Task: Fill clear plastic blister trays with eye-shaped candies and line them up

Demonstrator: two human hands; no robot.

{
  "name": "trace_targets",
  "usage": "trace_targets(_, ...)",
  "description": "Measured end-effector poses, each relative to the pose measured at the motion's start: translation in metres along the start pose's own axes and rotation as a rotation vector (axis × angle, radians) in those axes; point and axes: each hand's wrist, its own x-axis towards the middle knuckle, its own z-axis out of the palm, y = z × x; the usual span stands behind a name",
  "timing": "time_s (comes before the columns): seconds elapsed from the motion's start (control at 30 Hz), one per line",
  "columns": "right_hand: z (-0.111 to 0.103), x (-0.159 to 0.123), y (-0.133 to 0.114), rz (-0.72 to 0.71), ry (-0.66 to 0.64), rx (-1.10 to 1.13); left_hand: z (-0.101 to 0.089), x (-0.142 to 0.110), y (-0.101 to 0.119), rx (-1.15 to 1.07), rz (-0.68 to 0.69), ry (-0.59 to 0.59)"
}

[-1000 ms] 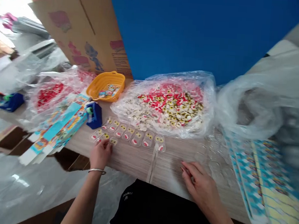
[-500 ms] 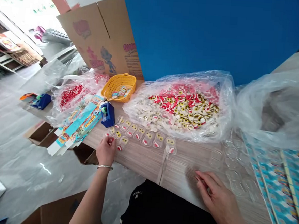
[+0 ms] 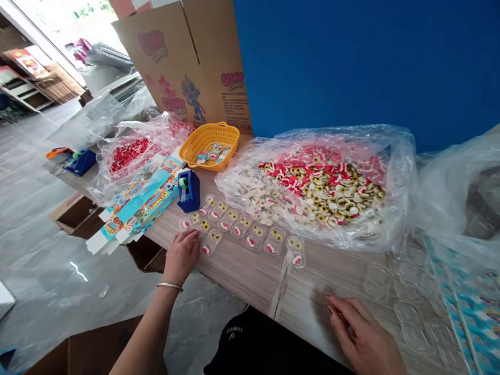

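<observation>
Two hands [image 3: 180, 257], two blue tape dispensers [image 3: 188, 192], one yellow plastic basket [image 3: 192, 149].

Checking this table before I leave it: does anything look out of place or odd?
One clear blister beside the left hand sits out of line, lower than the row of blisters. A clear strip, possibly tape, also trails from the end blister toward the table edge, apparently loose.

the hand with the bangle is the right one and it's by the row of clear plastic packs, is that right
Not quite: the bangle is on the left hand, not the right, as the head view shows. That hand is by the row of clear plastic packs, as you said.
</observation>
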Motion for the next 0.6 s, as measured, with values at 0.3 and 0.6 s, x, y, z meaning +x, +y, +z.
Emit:
trace_targets(0.3,0.009,0.005,-0.002,-0.046,-0.024,0.040,0.013,0.014,0.009,0.067,0.024,0.056)
trace_targets(0.6,0.008,0.003,-0.006,-0.037,-0.045,0.009,0.016,0.022,0.013,0.066,0.036,0.071)
